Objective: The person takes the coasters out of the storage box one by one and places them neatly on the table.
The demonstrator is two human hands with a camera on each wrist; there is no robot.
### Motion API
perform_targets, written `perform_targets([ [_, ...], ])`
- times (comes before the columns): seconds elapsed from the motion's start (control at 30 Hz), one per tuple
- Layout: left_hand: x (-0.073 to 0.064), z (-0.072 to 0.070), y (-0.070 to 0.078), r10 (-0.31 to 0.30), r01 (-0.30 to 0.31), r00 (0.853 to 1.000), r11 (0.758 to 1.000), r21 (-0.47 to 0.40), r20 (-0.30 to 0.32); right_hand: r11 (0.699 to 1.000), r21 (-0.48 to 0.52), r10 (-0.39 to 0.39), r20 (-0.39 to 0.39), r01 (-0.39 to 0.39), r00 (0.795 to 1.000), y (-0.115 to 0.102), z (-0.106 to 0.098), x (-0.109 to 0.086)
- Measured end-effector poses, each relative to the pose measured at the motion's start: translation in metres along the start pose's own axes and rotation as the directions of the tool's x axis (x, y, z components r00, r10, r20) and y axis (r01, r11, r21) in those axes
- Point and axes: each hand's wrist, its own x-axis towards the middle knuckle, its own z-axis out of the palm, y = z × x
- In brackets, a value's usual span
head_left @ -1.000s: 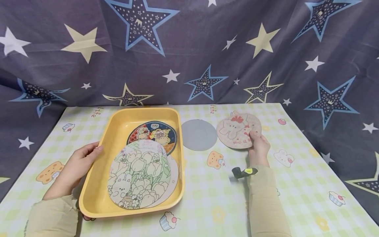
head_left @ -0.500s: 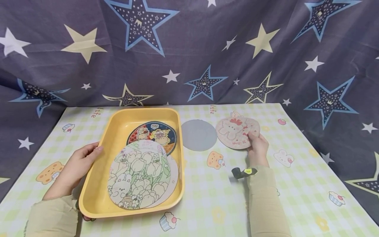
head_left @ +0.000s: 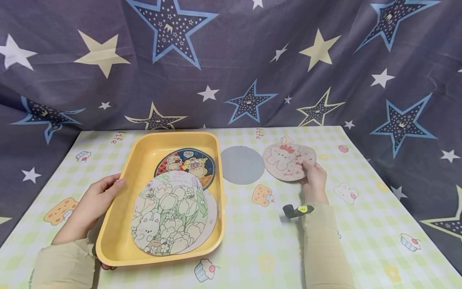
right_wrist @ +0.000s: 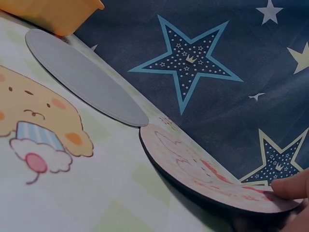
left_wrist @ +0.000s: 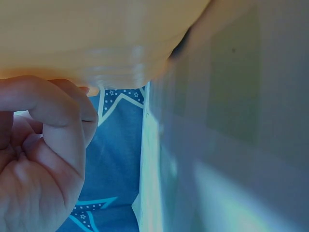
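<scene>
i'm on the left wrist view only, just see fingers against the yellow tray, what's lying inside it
Observer: A tulip-and-rabbit disc lies on top there, partly covering a dark blue patterned disc.
Operator: ok and what's happening over on the right
Observer: The right hand pinches the edge of a pink disc, thumb on top.
Operator: anything between that and what i see
Observer: Yes, a grey disc lies between the yellow tray and the pink disc.
</scene>
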Motion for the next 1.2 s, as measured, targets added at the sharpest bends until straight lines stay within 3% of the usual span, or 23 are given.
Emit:
perform_targets([
  [0.27,0.0,0.0,-0.001,-0.001,0.001,1.0,1.0,-0.002,0.0,0.996,-0.083,-0.036,0.0,0.036,0.999,-0.003,0.002,-0.004],
  [0.53,0.001,0.001,-0.002,-0.002,0.002,1.0,1.0,-0.012,0.0,0.973,-0.211,-0.093,0.002,0.091,0.996,-0.005,0.002,-0.004],
  [1.2,0.0,0.001,-0.001,0.002,-0.002,1.0,1.0,-0.017,-0.007,0.973,-0.194,-0.139,-0.048,0.127,0.989,-0.012,0.0,-0.004],
])
